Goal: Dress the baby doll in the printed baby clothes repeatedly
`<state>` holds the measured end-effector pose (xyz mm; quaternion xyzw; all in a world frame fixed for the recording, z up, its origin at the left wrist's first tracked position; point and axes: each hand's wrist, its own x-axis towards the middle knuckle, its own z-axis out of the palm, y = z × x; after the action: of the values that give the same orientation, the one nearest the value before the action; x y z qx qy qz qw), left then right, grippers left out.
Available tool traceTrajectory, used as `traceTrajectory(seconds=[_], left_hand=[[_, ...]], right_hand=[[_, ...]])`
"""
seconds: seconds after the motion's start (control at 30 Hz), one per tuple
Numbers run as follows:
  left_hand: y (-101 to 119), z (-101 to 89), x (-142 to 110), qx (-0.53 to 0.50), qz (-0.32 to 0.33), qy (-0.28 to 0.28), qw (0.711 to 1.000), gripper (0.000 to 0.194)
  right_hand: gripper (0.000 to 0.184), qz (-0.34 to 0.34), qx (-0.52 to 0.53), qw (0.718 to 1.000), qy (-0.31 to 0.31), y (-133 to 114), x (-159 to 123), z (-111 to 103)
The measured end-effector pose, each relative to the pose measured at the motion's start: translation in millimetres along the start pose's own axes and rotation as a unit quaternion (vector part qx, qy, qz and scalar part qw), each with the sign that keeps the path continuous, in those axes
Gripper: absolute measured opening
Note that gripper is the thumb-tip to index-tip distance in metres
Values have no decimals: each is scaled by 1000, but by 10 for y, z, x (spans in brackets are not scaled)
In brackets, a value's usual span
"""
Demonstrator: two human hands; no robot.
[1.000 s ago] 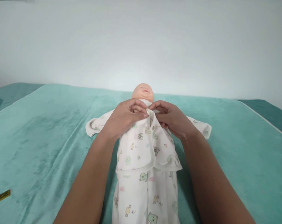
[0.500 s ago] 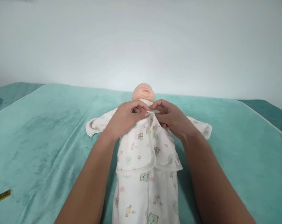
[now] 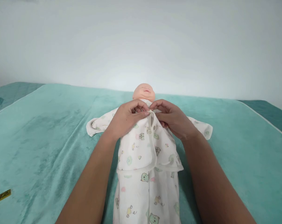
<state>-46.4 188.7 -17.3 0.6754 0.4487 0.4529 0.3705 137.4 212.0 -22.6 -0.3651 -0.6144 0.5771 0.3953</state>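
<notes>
A baby doll (image 3: 143, 91) lies face up on a teal blanket (image 3: 45, 130), dressed in a white printed baby garment (image 3: 141, 155) with small animal motifs. My left hand (image 3: 127, 119) pinches the left front edge of the garment just under the doll's chin. Opposite it, my right hand (image 3: 172, 119) pinches the right front edge, and the fingertips of both hands meet at the collar. Both hands are closed on the cloth. The garment's short sleeves spread out to either side.
The teal blanket covers a wide bed or table that reaches a pale wall behind. A yellow strip (image 3: 1, 196) lies near the left front edge. A darker teal border (image 3: 269, 113) shows at the right.
The hands have barely moved; the two front edges of the garment sit a little closer together at the collar than one second ago.
</notes>
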Motion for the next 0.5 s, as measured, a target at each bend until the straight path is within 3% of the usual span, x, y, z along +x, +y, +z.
traceTrajectory(seconds=[0.23, 0.5], left_hand=[[-20, 39, -3, 19, 28, 24, 999, 14], [-2, -41, -21, 29, 7, -16, 999, 4]], right_hand=[[19, -17, -20, 1000, -1, 3, -5, 6], [13, -26, -26, 999, -4, 2, 0, 17]])
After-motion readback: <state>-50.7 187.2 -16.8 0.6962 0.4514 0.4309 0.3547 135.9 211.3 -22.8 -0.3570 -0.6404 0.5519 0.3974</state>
